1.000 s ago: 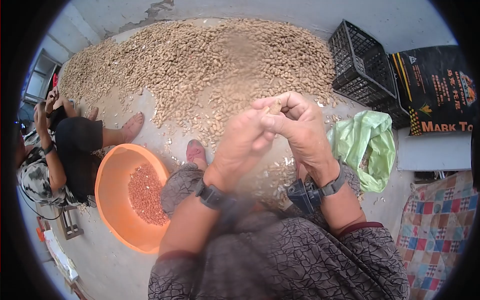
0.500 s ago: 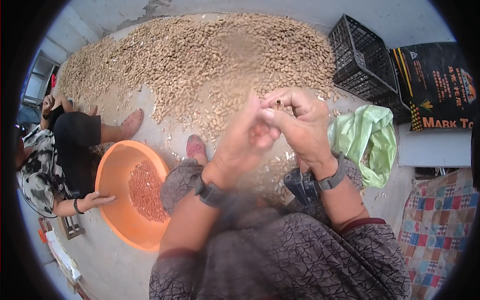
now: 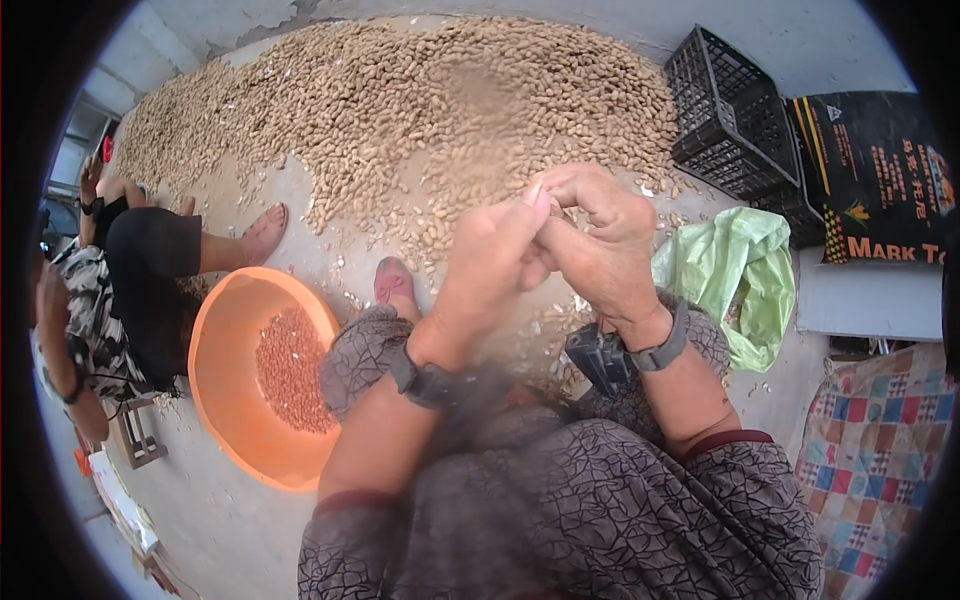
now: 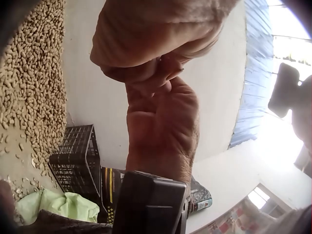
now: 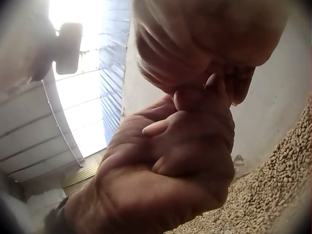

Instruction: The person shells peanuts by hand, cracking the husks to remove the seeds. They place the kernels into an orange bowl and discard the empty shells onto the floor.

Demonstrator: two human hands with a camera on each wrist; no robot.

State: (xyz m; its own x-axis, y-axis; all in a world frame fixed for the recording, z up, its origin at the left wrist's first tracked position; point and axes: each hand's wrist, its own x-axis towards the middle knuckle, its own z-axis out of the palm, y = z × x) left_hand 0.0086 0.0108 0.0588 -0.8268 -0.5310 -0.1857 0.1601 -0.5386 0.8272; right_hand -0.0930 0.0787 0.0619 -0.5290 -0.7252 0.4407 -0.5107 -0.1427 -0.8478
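Observation:
In the head view, my left hand and right hand meet above my lap, thumbs and curled fingertips pinching together. The peanut between them is hidden by the fingers. From the left wrist, the left hand covers the tips of the right hand. The right wrist view shows the right hand over the curled fingers of the left hand. A heap of unshelled peanuts lies beyond both hands. Red kernels sit inside an orange basin, left of my knee.
Black crates stand at the right of the heap, beside a black printed sack. A green plastic bag lies right of my hands, with a patchwork cloth lower right. Another person sits at the left.
The brown shell seen in my right fingers is now covered. My left thumb has closed in against the right hand. The other person's hand has withdrawn from the basin's rim.

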